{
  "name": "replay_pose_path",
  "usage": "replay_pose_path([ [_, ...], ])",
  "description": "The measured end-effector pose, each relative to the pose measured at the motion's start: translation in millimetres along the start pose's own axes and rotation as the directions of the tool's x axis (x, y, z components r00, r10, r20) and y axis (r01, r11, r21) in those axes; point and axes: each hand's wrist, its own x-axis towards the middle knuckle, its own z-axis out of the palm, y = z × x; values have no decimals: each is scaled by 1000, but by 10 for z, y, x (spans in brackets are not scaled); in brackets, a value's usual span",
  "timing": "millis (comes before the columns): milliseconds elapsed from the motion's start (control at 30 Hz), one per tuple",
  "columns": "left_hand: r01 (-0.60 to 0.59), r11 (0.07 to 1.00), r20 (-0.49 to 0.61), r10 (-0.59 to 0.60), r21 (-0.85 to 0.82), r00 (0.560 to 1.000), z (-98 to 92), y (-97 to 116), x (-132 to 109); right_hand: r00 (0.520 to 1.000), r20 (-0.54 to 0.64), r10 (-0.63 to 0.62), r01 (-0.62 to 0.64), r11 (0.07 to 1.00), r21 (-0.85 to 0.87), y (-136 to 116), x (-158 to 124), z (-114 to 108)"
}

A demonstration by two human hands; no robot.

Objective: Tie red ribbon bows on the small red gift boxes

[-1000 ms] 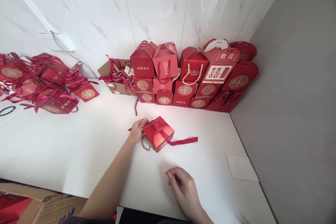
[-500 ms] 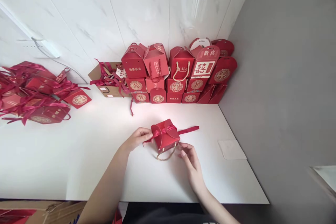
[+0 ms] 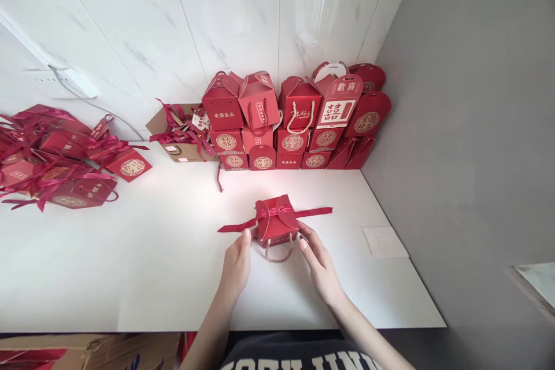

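Observation:
A small red gift box [image 3: 276,224] sits on the white table in front of me, its curved top flaps folded together. A dark red ribbon [image 3: 315,211] passes under the flaps, with one tail lying out to each side. From the box's near side a gold cord handle [image 3: 278,260] hangs down to the tabletop. My left hand [image 3: 237,261] holds the box's left side, its fingertips partly hidden behind the box and ribbon. Against the right side, my right hand [image 3: 318,260] grips it with fingers curved around the corner.
Stacked red boxes [image 3: 289,141] stand along the tiled wall. Beside them is an open cardboard box [image 3: 186,152] of ribbons and tags. Ribboned red boxes [image 3: 82,185] are heaped at left. A white square [image 3: 384,242] lies near the grey partition [image 3: 459,127] at right.
My left hand has let go of the left ribbon tail, which now lies stretched out, and moved to the box's side. The box has turned slightly to face me more squarely.

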Motion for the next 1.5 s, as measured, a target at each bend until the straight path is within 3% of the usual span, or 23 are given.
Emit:
replay_pose_path([
  [100,10,983,53,0,-185,999,29,117,114,1000,7,-25,25,999,-28,-68,45,46],
  [333,-60,942,21,71,-331,997,149,433,297,994,108,35,-25,996,-90,-65,158,131],
  [500,-50,914,-37,39,-403,999,245,360,462,990,133,49,-42,998,-54,-23,218,163],
  [600,-62,909,-51,45,-412,998,280,327,471,996,81,28,-30,999,28,-39,257,167],
  [733,-74,823,-109,14,-563,994,284,342,422,999,-13,-44,46,985,168,-67,307,164],
  [1033,-134,742,-341,-135,-658,930,234,273,463,987,-102,-127,153,938,312,-41,263,231],
  [1167,-98,757,-342,-173,-646,924,214,214,451,988,-104,-117,138,964,226,-26,220,228],
  [1267,-136,759,-360,-136,-637,923,171,282,453,980,-99,-172,182,978,103,-109,217,189],
  [1500,-317,835,-382,141,-449,913,22,919,565,922,-31,-386,364,891,-270,-674,381,127],
])
